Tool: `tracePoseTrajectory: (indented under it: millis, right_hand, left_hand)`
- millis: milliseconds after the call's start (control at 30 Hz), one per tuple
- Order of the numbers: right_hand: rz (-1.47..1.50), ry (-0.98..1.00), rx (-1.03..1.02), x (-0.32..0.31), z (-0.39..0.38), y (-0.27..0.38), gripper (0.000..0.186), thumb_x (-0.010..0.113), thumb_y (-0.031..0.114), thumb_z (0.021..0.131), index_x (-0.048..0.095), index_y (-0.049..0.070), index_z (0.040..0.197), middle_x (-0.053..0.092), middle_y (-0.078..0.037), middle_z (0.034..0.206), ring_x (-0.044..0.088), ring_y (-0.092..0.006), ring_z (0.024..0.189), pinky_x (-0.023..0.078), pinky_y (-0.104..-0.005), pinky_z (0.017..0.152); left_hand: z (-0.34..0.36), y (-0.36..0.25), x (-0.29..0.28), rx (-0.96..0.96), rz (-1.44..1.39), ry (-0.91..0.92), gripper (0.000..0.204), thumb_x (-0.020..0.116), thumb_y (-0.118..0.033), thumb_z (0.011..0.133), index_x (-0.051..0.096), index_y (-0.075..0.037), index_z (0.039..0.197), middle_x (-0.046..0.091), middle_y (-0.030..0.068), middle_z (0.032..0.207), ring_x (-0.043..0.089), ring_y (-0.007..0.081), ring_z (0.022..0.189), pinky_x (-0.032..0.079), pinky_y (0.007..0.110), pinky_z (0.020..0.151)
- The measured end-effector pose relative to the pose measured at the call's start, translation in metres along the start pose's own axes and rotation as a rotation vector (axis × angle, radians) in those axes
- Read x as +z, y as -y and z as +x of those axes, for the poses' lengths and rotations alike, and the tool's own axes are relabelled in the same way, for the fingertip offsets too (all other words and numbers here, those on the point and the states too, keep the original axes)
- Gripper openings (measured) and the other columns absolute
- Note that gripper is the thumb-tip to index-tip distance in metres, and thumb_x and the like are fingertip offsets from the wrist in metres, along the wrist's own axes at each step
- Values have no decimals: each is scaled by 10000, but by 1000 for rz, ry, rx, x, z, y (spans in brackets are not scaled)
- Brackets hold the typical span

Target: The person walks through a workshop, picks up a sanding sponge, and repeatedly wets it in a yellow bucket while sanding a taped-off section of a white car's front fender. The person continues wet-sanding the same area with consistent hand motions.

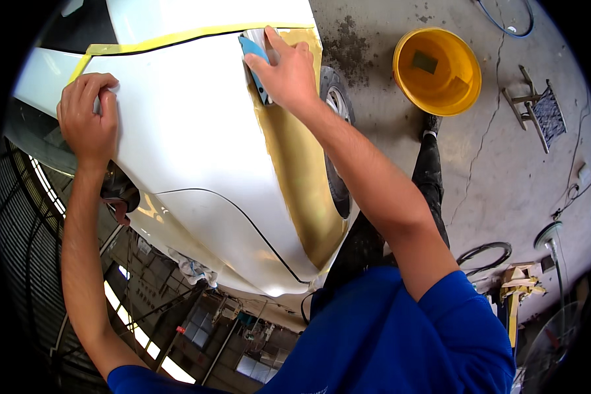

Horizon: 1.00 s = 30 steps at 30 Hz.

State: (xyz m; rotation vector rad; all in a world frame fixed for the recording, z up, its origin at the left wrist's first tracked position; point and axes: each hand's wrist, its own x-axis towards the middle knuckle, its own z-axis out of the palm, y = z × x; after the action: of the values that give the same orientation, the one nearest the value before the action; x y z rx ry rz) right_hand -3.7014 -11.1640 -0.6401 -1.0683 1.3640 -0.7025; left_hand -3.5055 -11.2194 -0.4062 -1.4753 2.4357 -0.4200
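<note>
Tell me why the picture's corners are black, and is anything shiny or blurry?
Head view: the round fisheye image leaves black corners; head view: the white car body has a small glare spot near its lower end; head view: the left hand and right hand look fairly sharp.

Blue sanding block (252,50), right up at the tan strip (290,167)'s far end, glossy white car panel (190,125) alongside
</note>
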Motion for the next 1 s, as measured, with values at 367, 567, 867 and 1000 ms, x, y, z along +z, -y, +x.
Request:
tracePoseTrajectory:
  millis: [367, 567, 867, 1000]
  right_hand:
    - [-24, -32, 55, 7, 5, 1, 680, 652, 420, 782, 480, 88, 1349, 486, -274, 1066, 469, -403, 1019, 422, -465, 885]
    - [-3, -32, 95, 3, 20, -18, 700, 616, 412, 804, 427, 96, 1400, 476, -268, 1069, 462, -386, 1033, 411, -472, 896]
    - [37, 81, 5, -3, -8, -20, 673, 641, 391, 817, 450, 67, 1375, 506, -244, 1027, 456, -357, 998, 425, -431, 860]
    - [-51, 41, 66, -1, -1, -27, 669, 630, 383, 823, 437, 82, 1388, 489, -254, 1083, 460, -369, 1017, 422, -461, 874]
  left_hand:
    - [-3, 4, 2, 0, 0, 25, 118, 547, -46, 802, 634, -96, 866, 642, 24, 906, 588, 226, 919, 422, 334, 835]
    - [0, -2, -2, 5, -11, 14, 122, 548, -39, 798, 635, -97, 859, 644, 22, 901, 589, 219, 916, 425, 332, 835]
    - [0, 0, -2, 25, -9, -34, 138, 564, -38, 754, 641, -129, 824, 633, -22, 861, 580, 192, 894, 412, 323, 795]
    - [4, -1, 4, 19, -33, -38, 140, 564, -35, 754, 641, -129, 824, 631, -18, 861, 579, 193, 890, 412, 322, 794]
